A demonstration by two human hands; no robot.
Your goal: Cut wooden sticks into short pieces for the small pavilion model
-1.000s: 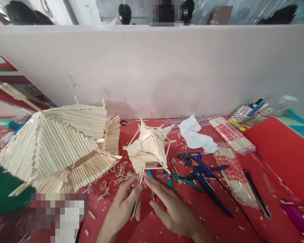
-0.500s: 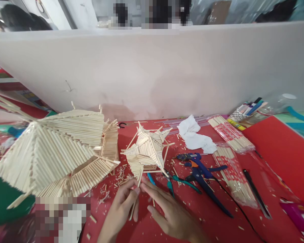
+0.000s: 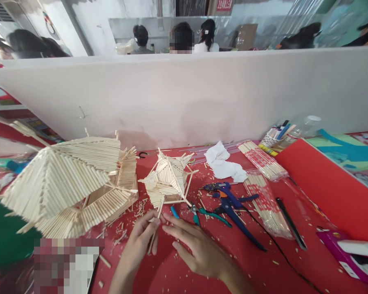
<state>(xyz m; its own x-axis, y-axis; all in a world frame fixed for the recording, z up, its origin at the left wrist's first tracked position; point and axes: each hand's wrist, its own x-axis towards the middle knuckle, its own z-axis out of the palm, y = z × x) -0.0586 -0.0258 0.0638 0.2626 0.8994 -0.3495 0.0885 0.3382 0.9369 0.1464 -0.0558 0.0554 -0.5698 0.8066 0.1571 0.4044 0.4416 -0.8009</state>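
Left hand pinches a stick — fingers hide its middle; right hand spread — contact unclear.

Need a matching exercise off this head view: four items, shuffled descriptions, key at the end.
Items
1. left hand
2. crumpled tissue
3. pliers
4. glue gun

Descriptions
A. dark blue with an orange part
B. holding a thin stick
C. green-handled, lying on the red table
D. white

Pairs: 1-B, 2-D, 3-C, 4-A
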